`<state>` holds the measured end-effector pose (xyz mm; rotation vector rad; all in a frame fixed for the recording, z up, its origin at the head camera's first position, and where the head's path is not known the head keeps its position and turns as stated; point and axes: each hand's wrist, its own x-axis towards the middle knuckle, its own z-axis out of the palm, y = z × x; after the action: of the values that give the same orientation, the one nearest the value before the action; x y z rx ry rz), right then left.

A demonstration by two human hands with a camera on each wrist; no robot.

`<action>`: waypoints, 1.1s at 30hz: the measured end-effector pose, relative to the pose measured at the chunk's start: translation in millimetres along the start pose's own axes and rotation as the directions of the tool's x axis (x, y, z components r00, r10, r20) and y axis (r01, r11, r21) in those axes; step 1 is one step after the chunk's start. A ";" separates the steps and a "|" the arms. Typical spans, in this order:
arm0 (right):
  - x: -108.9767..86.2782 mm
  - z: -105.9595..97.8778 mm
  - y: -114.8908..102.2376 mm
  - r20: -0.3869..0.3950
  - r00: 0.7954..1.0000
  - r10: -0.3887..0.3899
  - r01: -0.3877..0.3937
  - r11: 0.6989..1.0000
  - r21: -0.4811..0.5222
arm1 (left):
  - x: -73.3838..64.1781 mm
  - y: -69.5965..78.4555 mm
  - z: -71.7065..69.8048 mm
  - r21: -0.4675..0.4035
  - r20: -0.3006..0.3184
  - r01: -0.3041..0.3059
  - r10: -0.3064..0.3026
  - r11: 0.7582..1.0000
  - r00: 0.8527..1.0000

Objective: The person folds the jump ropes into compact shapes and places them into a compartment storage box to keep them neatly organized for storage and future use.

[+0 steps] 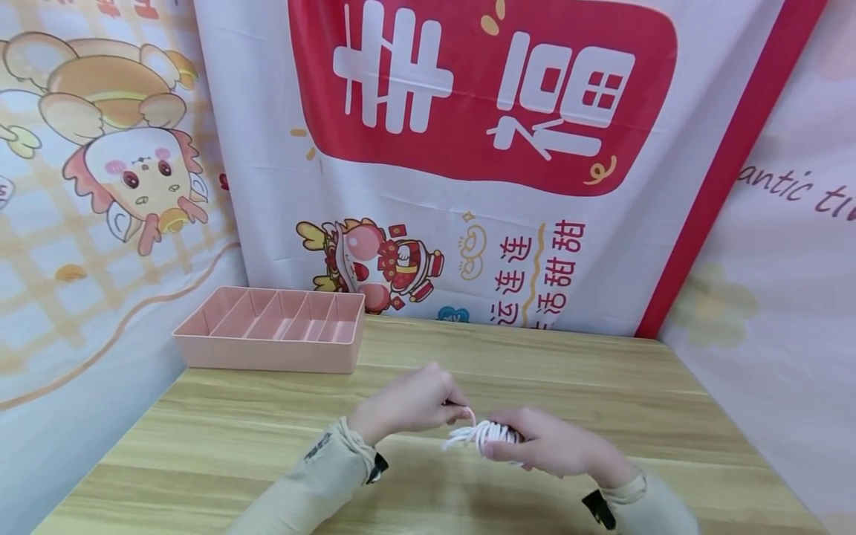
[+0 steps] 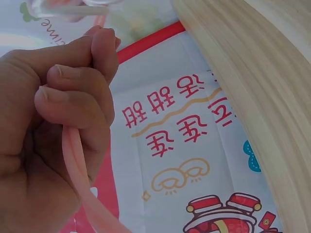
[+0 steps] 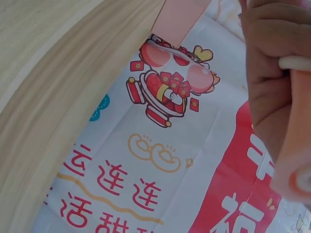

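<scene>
A bundle of white cord (image 1: 496, 432), wound in several loops, is gripped in my right hand (image 1: 562, 443) above the table. A loose end sticks out on its left side. My left hand (image 1: 416, 400), just left of the bundle, pinches a thin pink strip (image 1: 472, 414) that runs to the cord. In the left wrist view the pink strip (image 2: 80, 165) also passes under the curled fingers and hangs below them. The right wrist view shows a peach-coloured tube (image 3: 295, 131) with a pale ring, beside the curled right hand (image 3: 272, 77); its far part is cut off.
A pink box (image 1: 267, 354) with several compartments stands at the back left of the wooden table (image 1: 602, 386). Behind it hangs a printed cloth (image 1: 428, 200) in white and red. More printed cloth hangs along the left and right sides.
</scene>
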<state>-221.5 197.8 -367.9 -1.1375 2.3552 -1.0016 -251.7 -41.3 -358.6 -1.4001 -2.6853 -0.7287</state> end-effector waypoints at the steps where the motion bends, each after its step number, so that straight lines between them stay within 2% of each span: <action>1: 0.5 1.3 0.4 -0.008 1.000 -0.009 0.009 0.999 -0.034 | 0.4 2.9 0.3 0.026 -0.008 -0.002 0.002 1.000 1.000; 3: 1.8 3.5 1.1 -0.020 0.999 -0.037 0.035 0.996 -0.083 | 1.2 9.2 1.5 0.089 -0.037 -0.024 0.027 0.996 0.999; 6: 3.8 7.1 3.1 -0.044 0.997 -0.063 0.057 0.990 -0.126 | 2.0 17.1 4.6 0.197 -0.095 -0.079 0.099 0.977 0.990; 9: 5.9 10.0 5.1 -0.096 0.993 -0.070 0.053 0.984 -0.171 | 2.9 22.0 7.4 0.254 -0.159 -0.109 0.153 0.961 0.975; 13: 8.7 12.9 6.8 -0.175 0.984 -0.035 -0.001 0.980 -0.197 | 2.8 25.3 10.6 0.331 -0.233 -0.122 0.206 0.936 0.950; 15: 9.0 13.2 6.5 -0.204 0.979 -0.001 -0.029 0.989 -0.147 | 2.1 27.8 11.2 0.395 -0.262 -0.127 0.244 0.910 0.934; 18: 8.7 11.8 5.6 -0.254 0.966 0.040 -0.047 0.999 -0.022 | 1.1 32.8 10.8 0.481 -0.300 -0.117 0.289 0.869 0.909; 20: 8.7 11.0 4.8 -0.293 0.955 0.055 -0.039 0.998 0.058 | 0.0 36.0 8.8 0.496 -0.332 -0.112 0.307 0.861 0.892; 26: 9.7 9.1 5.4 -0.374 0.921 0.106 -0.038 0.982 0.185 | 0.2 35.9 8.0 0.449 -0.414 -0.113 0.319 0.886 0.852; 29: 10.0 8.1 5.0 -0.403 0.908 0.115 0.003 0.959 0.282 | 1.9 35.4 9.1 0.415 -0.454 -0.112 0.312 0.903 0.834; 33: 11.4 8.2 3.1 -0.458 0.883 0.106 0.109 0.901 0.419 | 4.7 36.5 9.9 0.334 -0.536 -0.141 0.311 0.932 0.785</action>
<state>-225.6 186.6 -375.8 -0.7795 2.2721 -1.8721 -224.1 -15.8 -352.1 -1.1594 -2.0034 -0.6008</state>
